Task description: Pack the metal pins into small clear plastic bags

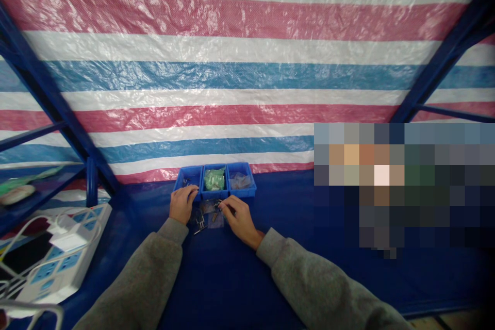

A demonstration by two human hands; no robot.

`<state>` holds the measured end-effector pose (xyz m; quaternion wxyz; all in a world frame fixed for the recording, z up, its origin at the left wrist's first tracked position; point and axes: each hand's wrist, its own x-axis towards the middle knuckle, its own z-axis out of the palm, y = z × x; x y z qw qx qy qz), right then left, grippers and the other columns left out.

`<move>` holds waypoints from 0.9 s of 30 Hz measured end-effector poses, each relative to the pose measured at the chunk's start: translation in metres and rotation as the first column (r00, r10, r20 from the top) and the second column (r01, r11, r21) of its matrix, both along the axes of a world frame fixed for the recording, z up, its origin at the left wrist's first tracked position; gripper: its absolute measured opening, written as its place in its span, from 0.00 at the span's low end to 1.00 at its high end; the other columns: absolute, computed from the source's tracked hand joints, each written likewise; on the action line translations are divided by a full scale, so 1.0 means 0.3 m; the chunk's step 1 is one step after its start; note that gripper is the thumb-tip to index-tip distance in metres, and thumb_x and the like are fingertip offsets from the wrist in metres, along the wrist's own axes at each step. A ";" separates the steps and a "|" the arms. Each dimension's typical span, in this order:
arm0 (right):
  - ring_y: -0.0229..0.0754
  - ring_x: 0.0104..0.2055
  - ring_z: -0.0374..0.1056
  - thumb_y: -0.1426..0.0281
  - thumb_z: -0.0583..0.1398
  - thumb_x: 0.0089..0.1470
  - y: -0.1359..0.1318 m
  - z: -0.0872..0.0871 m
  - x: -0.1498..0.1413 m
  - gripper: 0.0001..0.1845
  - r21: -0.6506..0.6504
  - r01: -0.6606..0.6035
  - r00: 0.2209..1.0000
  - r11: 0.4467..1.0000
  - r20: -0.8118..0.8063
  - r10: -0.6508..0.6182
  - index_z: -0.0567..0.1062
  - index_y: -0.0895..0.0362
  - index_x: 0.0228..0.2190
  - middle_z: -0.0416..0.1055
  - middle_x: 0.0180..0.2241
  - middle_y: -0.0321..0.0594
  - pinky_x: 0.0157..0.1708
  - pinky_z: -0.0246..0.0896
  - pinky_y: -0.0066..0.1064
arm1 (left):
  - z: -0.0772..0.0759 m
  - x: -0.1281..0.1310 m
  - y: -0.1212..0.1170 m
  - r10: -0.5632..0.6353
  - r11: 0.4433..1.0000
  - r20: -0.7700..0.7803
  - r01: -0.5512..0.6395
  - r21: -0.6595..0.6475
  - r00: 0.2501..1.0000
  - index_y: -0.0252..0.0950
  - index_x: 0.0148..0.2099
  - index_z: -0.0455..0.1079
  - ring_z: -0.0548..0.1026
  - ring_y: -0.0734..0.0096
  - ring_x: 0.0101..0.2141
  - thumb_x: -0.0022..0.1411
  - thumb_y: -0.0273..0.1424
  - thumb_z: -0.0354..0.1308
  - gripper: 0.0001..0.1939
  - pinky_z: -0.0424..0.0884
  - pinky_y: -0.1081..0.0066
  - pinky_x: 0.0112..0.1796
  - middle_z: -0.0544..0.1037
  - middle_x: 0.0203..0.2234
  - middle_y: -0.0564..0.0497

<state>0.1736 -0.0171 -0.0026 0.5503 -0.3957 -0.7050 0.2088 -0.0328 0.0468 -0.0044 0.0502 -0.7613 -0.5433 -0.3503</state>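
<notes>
My left hand [181, 204] is over the front edge of the left blue bin [178, 181], its fingers curled with thumb and forefinger close together. What it holds, if anything, is too small to make out. Inside that bin lie a few small dark pieces [186, 182]. To the right, my right hand [240, 217] pinches at a small dark, shiny item [218, 205] that I cannot identify. Between my hands, several slim metal pieces [199, 223] and a clear plastic bag [215, 220] lie on the blue tabletop [216, 273].
Green-and-white packets [215, 179] fill the middle bin; clear bags [240, 180] lie in the right bin. A white power strip [73, 263] with tangled cables is at the left. Blue frame posts [58, 103] and a striped tarp [247, 77] stand behind. A pixelated patch hides the right side.
</notes>
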 end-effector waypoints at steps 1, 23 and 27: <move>0.37 0.28 0.62 0.68 0.53 0.58 0.000 0.000 0.000 0.13 0.002 0.002 1.000 1.000 -0.002 -0.002 0.72 0.57 0.25 0.65 0.25 0.37 0.29 0.55 0.27 | 0.001 -0.001 0.001 0.000 1.000 0.003 0.000 0.004 1.000 0.41 0.40 0.69 0.72 0.64 0.42 0.63 0.35 0.46 0.11 0.61 0.63 0.45 0.77 0.39 0.51; 0.36 0.27 0.60 0.68 0.52 0.58 0.001 -0.003 0.001 0.13 -0.009 -0.002 1.000 1.000 0.021 0.002 0.71 0.58 0.25 0.64 0.24 0.36 0.28 0.53 0.26 | -0.005 -0.004 0.003 0.005 1.000 -0.075 -0.005 0.005 0.997 0.40 0.39 0.69 0.73 0.66 0.39 0.63 0.37 0.47 0.11 0.58 0.64 0.44 0.78 0.38 0.52; 0.36 0.27 0.60 0.67 0.52 0.58 0.001 -0.002 0.001 0.14 -0.005 -0.002 1.000 1.000 0.020 0.002 0.71 0.58 0.25 0.65 0.24 0.37 0.28 0.54 0.27 | -0.006 -0.005 0.001 -0.004 1.000 -0.113 0.007 0.025 0.994 0.40 0.39 0.69 0.74 0.67 0.38 0.63 0.35 0.47 0.10 0.57 0.64 0.45 0.78 0.38 0.52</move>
